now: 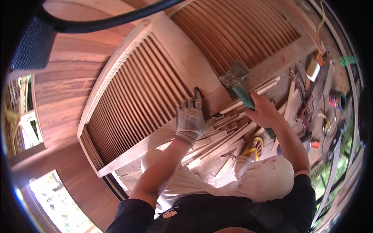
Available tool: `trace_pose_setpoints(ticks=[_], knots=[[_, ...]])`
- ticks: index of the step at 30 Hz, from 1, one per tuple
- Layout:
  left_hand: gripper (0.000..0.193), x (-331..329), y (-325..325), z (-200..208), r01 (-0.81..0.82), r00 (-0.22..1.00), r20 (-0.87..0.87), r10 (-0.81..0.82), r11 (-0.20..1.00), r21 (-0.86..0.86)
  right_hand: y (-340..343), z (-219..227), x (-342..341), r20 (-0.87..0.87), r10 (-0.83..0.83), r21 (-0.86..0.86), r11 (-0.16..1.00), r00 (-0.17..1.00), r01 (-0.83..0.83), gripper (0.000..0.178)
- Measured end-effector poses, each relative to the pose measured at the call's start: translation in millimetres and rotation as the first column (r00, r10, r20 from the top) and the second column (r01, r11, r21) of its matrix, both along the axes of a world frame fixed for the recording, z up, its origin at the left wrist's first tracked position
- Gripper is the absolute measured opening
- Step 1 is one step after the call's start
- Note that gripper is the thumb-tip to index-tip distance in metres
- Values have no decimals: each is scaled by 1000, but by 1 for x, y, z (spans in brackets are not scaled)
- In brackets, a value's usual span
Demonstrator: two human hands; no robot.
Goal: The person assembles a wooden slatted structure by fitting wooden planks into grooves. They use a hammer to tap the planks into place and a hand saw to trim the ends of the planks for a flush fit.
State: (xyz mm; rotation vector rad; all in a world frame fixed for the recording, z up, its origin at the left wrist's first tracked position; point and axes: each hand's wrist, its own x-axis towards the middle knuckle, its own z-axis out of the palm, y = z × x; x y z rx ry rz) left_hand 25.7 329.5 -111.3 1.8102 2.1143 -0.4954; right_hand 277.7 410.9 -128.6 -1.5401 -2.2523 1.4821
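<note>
A louvered wooden panel [184, 58] with rows of thin slats lies in front of me, its frame running from the lower left to the upper right. My left hand [191, 121], in a greyish work glove, rests on the frame near the slats' edge with fingers spread. My right hand [266, 112] is bare and wrapped round the green handle of a hammer [241, 92]. The hammer's broad, worn grey head is over the panel's right side, by the second set of slats; whether it touches the wood I cannot tell.
Loose wooden strips [233, 126] lie beside the panel, near my knees. Pliers-like tools [300, 83], a tin can [337, 101] and a white block [313, 71] lie on the right. My foot in a yellow-strapped sandal [254, 149] is beside the strips. A plank wall [66, 93] stands left.
</note>
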Motion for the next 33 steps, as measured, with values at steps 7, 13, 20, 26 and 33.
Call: trace_pose_setpoints(ticks=[7,13,20,26,33], knots=[[123,-7,-3,1,-15,992,123,13,1000,19,106,16,-72,-76,-88,-18,996,993,87,40],[126,-6,-2,-1,-27,989,146,20,998,48,192,-9,-168,141,118,486,857,983,-173,42],[124,-6,-7,-1,-37,992,121,34,999,21,212,17,-195,383,142,806,431,913,-405,63],[121,-12,-12,-2,-49,990,136,42,998,46,178,58,-227,389,346,627,580,854,-520,48],[115,-9,-8,9,-53,977,210,37,996,72,133,70,-293,13,284,-146,949,959,-279,26]])
